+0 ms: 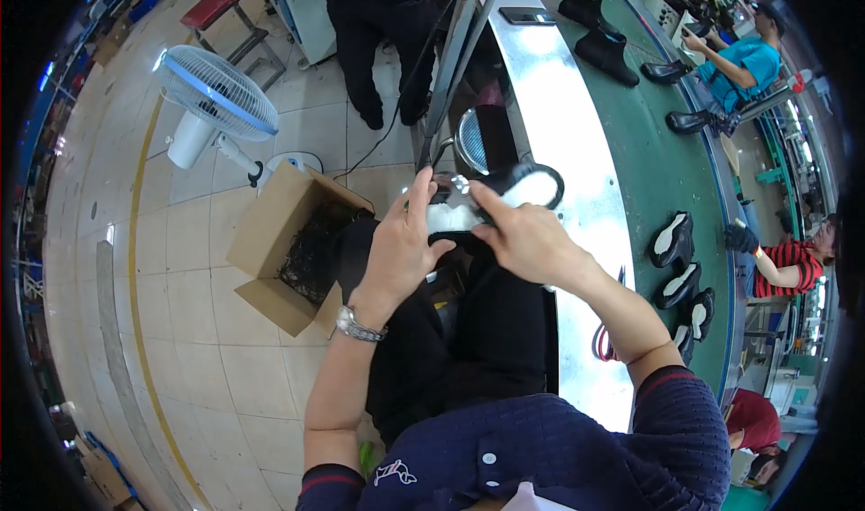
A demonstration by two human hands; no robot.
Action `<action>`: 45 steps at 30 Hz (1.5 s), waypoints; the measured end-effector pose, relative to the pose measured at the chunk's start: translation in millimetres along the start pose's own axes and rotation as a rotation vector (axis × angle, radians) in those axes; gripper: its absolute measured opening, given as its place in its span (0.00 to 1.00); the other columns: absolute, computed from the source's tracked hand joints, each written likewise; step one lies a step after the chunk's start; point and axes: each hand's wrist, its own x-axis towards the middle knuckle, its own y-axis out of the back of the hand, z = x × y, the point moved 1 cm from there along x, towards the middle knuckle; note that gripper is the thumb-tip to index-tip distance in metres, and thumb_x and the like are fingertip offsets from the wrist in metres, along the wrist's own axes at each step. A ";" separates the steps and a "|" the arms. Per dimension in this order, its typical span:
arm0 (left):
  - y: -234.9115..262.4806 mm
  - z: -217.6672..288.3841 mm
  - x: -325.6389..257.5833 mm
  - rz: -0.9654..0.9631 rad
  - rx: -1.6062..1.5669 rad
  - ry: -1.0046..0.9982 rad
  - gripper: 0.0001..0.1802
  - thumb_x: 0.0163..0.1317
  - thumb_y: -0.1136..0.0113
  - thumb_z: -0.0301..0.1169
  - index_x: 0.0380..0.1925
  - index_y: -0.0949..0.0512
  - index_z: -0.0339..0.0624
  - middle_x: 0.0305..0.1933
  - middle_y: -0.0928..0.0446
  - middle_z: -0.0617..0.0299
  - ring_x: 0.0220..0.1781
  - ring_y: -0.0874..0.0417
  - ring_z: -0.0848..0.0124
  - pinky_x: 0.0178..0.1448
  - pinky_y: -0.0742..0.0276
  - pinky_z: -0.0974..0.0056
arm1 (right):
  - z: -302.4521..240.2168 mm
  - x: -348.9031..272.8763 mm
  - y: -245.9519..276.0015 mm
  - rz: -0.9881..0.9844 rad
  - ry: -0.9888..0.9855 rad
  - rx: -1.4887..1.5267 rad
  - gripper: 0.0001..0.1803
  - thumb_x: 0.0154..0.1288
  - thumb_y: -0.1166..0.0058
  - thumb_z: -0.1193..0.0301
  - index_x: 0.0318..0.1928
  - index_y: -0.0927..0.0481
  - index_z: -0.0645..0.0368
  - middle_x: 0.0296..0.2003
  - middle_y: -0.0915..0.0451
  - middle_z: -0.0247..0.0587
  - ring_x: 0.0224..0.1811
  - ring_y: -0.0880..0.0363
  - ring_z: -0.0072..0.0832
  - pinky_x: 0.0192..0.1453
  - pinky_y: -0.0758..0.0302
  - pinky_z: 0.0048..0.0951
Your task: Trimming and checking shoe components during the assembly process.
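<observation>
i count 1 fan [221, 92], 1 red stool [214, 6], 1 open carton [257, 227]. my left hand [401, 245]: fingers straight, thumb spread away, beside 1 blurred black-and-white shoe [532, 189], which is over the lap [423, 353] by the bench [577, 141] edge. my right hand [532, 245]: index and thumb at the shoe, can't tell from here if pinching. 1 phone [527, 16] on bench; green belt [649, 150] has 2 black boots [608, 58], 4 white-soled shoes [678, 286].

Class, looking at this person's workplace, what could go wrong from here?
The black-and-white item between the left hand and the right hand could slip and drop. The phone, lying near the edge of the metal bench, might get knocked off. Someone could trip over the open cardboard box.
</observation>
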 end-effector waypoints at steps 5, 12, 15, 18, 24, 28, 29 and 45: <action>17.4 6.9 -15.9 -0.073 0.180 -0.062 0.66 0.43 0.23 0.29 0.75 0.61 0.45 0.71 0.38 0.43 0.76 0.46 0.51 0.75 0.44 0.51 | 33.4 -30.2 15.0 0.147 -0.146 -0.033 0.26 0.67 0.49 0.69 0.64 0.37 0.58 0.23 0.21 0.58 0.28 0.20 0.56 0.37 0.24 0.50; 8.3 13.7 -105.2 0.115 -0.180 0.401 0.39 0.61 0.36 0.48 0.65 0.36 0.34 0.63 0.32 0.41 0.62 0.27 0.51 0.62 0.29 0.58 | -8.7 -61.7 -6.5 -0.383 -0.368 0.858 0.32 0.72 0.49 0.70 0.72 0.45 0.57 0.34 0.18 0.43 0.32 0.18 0.23 0.38 0.21 0.25; 37.3 -0.2 -102.3 0.273 -0.119 0.524 0.20 0.70 0.47 0.40 0.44 0.22 0.30 0.35 0.20 0.45 0.36 0.18 0.52 0.41 0.24 0.55 | -24.0 -48.8 -19.3 -0.413 -0.126 0.813 0.34 0.71 0.48 0.70 0.73 0.46 0.53 0.37 0.19 0.46 0.40 0.17 0.28 0.45 0.22 0.30; 37.4 2.6 -97.2 0.254 0.037 0.380 0.19 0.71 0.50 0.38 0.41 0.20 0.30 0.27 0.21 0.45 0.30 0.18 0.52 0.35 0.25 0.55 | -38.2 -31.2 -17.3 -0.452 0.124 0.538 0.32 0.71 0.51 0.71 0.71 0.46 0.53 0.35 0.20 0.56 0.38 0.17 0.45 0.44 0.24 0.42; 13.4 13.0 -122.1 0.155 -0.011 0.378 0.18 0.71 0.50 0.36 0.47 0.22 0.29 0.29 0.22 0.44 0.30 0.19 0.52 0.34 0.25 0.56 | -81.1 -3.3 14.7 -0.723 0.212 -0.036 0.30 0.68 0.51 0.73 0.68 0.43 0.61 0.25 0.20 0.56 0.27 0.19 0.53 0.36 0.23 0.46; 17.1 26.7 -115.6 0.083 0.066 0.446 0.20 0.72 0.51 0.34 0.58 0.27 0.32 0.37 0.21 0.45 0.35 0.18 0.54 0.39 0.23 0.58 | -85.6 -1.3 14.0 -0.754 0.166 -0.077 0.32 0.68 0.51 0.74 0.70 0.44 0.56 0.24 0.20 0.54 0.25 0.19 0.50 0.35 0.22 0.44; 19.7 28.3 -113.3 -0.013 -0.008 0.575 0.22 0.72 0.51 0.34 0.62 0.31 0.34 0.44 0.19 0.46 0.42 0.17 0.56 0.45 0.22 0.60 | -80.5 -4.2 9.8 -0.761 0.167 -0.078 0.32 0.68 0.51 0.74 0.70 0.44 0.56 0.24 0.20 0.54 0.25 0.19 0.50 0.35 0.22 0.44; -21.0 -20.2 -77.7 -0.042 -1.551 0.653 0.44 0.68 0.45 0.36 0.76 0.61 0.49 0.70 0.40 0.57 0.66 0.33 0.71 0.67 0.35 0.66 | -48.6 -20.3 24.3 -0.702 0.076 0.236 0.30 0.68 0.47 0.71 0.69 0.38 0.50 0.22 0.20 0.51 0.23 0.17 0.41 0.30 0.20 0.37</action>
